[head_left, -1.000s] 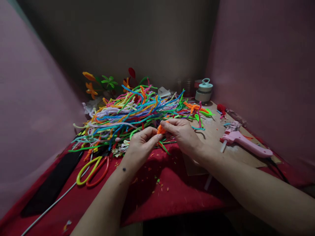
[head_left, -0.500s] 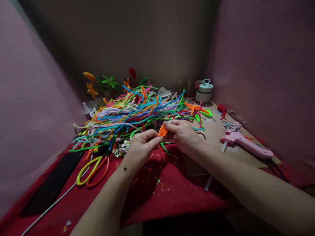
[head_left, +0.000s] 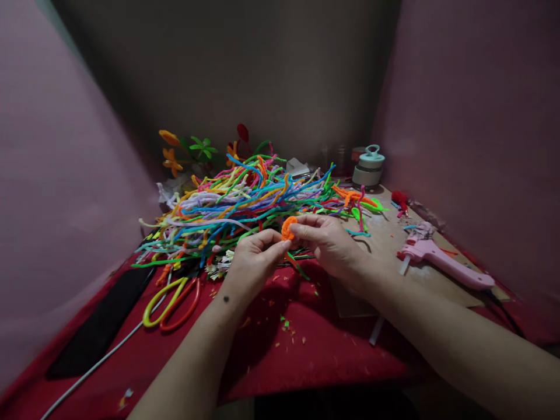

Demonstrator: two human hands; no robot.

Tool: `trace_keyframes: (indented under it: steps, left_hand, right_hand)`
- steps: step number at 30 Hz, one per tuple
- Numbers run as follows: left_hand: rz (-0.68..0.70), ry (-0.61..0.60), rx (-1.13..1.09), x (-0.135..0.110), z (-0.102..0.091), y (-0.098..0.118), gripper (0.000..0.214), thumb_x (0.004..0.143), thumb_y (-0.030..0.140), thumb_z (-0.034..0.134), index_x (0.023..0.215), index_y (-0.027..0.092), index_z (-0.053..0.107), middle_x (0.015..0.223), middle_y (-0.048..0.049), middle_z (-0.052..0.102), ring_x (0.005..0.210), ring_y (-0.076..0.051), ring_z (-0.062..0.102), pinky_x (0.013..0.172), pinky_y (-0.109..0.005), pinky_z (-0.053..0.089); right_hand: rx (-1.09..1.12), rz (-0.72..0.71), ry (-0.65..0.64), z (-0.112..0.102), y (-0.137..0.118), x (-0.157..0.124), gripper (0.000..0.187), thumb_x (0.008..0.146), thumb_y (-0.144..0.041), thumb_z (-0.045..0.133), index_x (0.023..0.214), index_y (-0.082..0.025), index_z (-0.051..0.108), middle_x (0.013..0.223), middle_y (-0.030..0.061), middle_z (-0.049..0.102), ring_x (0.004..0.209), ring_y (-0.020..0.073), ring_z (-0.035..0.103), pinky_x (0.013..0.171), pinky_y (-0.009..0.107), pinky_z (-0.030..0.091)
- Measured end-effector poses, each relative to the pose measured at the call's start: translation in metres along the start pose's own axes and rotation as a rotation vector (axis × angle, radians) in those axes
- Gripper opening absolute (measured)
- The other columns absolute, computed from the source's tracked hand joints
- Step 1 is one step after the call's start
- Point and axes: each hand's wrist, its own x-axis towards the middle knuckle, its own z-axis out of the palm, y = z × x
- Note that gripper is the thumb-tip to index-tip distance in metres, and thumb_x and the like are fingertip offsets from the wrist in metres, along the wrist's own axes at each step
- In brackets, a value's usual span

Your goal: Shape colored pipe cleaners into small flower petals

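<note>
My left hand (head_left: pixel 254 259) and my right hand (head_left: pixel 330 242) meet over a red cloth (head_left: pixel 306 344), fingers pinched together on a small orange pipe-cleaner curl (head_left: pixel 288 227). The curl forms a little round loop held between both sets of fingertips. Right behind the hands lies a big heap of pipe cleaners (head_left: pixel 245 201) in many colours.
Scissors with yellow and orange handles (head_left: pixel 172 300) lie left of my left wrist. A pink glue gun (head_left: pixel 441 259) rests on a brown board (head_left: pixel 389 233) at the right. Tape rolls (head_left: pixel 368 169) and finished pipe-cleaner flowers (head_left: pixel 188 149) stand at the back. Pink walls close in on both sides.
The orange piece has gone from a bent strip to a round loop between my fingertips. The view has shifted a little; both hands stay together in the same place.
</note>
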Motion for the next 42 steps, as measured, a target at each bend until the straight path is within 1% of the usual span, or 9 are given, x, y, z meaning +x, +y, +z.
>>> trace_keyframes:
  steps: [4, 8, 12, 17, 22, 27, 34, 38, 42]
  left_hand:
    - [-0.008, 0.015, -0.021, 0.000, 0.001, 0.000, 0.017, 0.071, 0.030, 0.061, 0.066, 0.014, 0.057, 0.044, 0.0063, 0.045, 0.036, -0.003, 0.034, 0.035, -0.016, 0.025]
    - [-0.112, 0.010, -0.064, 0.000, -0.002, 0.000, 0.017, 0.070, 0.029, 0.063, 0.076, 0.015, 0.058, 0.043, 0.0045, 0.052, 0.031, -0.006, 0.037, 0.032, -0.017, 0.026]
    - [-0.049, 0.127, -0.243, 0.004, -0.010, -0.002, 0.025, 0.069, 0.031, 0.067, 0.089, 0.018, 0.057, 0.047, 0.0073, 0.049, 0.032, -0.004, 0.035, 0.033, -0.015, 0.025]
    - [-0.069, -0.054, -0.390, 0.004, -0.015, -0.002, 0.026, 0.072, 0.031, 0.065, 0.094, 0.017, 0.063, 0.049, 0.0066, 0.045, 0.035, -0.001, 0.028, 0.035, -0.015, 0.019]
    - [-0.036, -0.050, -0.259, 0.002, -0.018, -0.002, 0.019, 0.073, 0.031, 0.064, 0.082, 0.015, 0.064, 0.045, 0.0057, 0.044, 0.036, -0.003, 0.030, 0.035, -0.016, 0.020]
    - [0.008, 0.010, -0.093, 0.001, -0.015, 0.001, 0.016, 0.074, 0.032, 0.060, 0.074, 0.016, 0.060, 0.043, 0.0055, 0.048, 0.035, -0.004, 0.032, 0.034, -0.016, 0.024]
    - [0.188, 0.151, 0.315, -0.001, -0.011, -0.004, 0.014, 0.077, 0.030, 0.054, 0.071, 0.018, 0.060, 0.052, 0.0036, 0.054, 0.043, -0.007, 0.043, 0.042, -0.017, 0.033]
    - [0.193, 0.155, 0.337, -0.002, -0.009, -0.007, 0.016, 0.077, 0.032, 0.053, 0.072, 0.019, 0.061, 0.053, 0.0028, 0.055, 0.044, -0.009, 0.044, 0.043, -0.018, 0.034]
    - [0.178, 0.194, 0.320, -0.003, -0.007, -0.005, 0.014, 0.077, 0.030, 0.053, 0.073, 0.019, 0.060, 0.052, 0.0033, 0.055, 0.044, -0.008, 0.046, 0.043, -0.018, 0.036]
  right_hand:
    - [-0.066, 0.045, -0.085, 0.001, 0.005, -0.003, 0.016, 0.064, -0.026, 0.069, 0.071, -0.012, 0.067, 0.066, -0.0001, 0.060, 0.060, 0.0088, 0.050, 0.061, 0.024, 0.038]
    - [-0.152, 0.013, -0.006, 0.001, 0.004, -0.003, 0.018, 0.065, -0.030, 0.068, 0.068, -0.012, 0.066, 0.062, -0.0015, 0.057, 0.057, 0.0077, 0.047, 0.058, 0.023, 0.036]
    - [-0.241, 0.052, 0.009, 0.003, -0.002, -0.004, 0.021, 0.065, -0.033, 0.067, 0.069, -0.012, 0.066, 0.061, -0.0006, 0.058, 0.055, 0.0080, 0.047, 0.056, 0.023, 0.034]
    - [-0.295, 0.137, -0.131, 0.006, -0.003, -0.008, 0.023, 0.066, -0.034, 0.066, 0.063, -0.012, 0.063, 0.052, -0.0031, 0.051, 0.048, 0.0057, 0.037, 0.050, 0.023, 0.026]
    - [-0.385, 0.119, -0.193, 0.002, 0.001, -0.009, 0.026, 0.071, -0.035, 0.062, 0.059, -0.012, 0.059, 0.050, -0.0048, 0.042, 0.047, 0.0052, 0.030, 0.048, 0.024, 0.020]
    - [-0.375, 0.129, -0.226, 0.002, 0.002, -0.009, 0.026, 0.073, -0.036, 0.059, 0.062, -0.012, 0.061, 0.051, -0.0039, 0.043, 0.047, 0.0059, 0.030, 0.048, 0.024, 0.021]
    - [-0.409, 0.163, -0.146, 0.007, 0.001, -0.011, 0.022, 0.069, -0.033, 0.060, 0.058, -0.013, 0.059, 0.047, -0.0050, 0.040, 0.044, 0.0053, 0.028, 0.045, 0.023, 0.018]
    - [-0.452, 0.175, -0.152, 0.005, 0.003, -0.010, 0.022, 0.068, -0.030, 0.059, 0.054, -0.013, 0.057, 0.045, -0.0048, 0.041, 0.042, 0.0050, 0.028, 0.043, 0.023, 0.019]
    - [-0.478, 0.146, -0.144, 0.003, 0.007, -0.008, 0.021, 0.069, -0.030, 0.059, 0.058, -0.012, 0.062, 0.047, -0.0023, 0.049, 0.043, 0.0061, 0.037, 0.044, 0.022, 0.026]
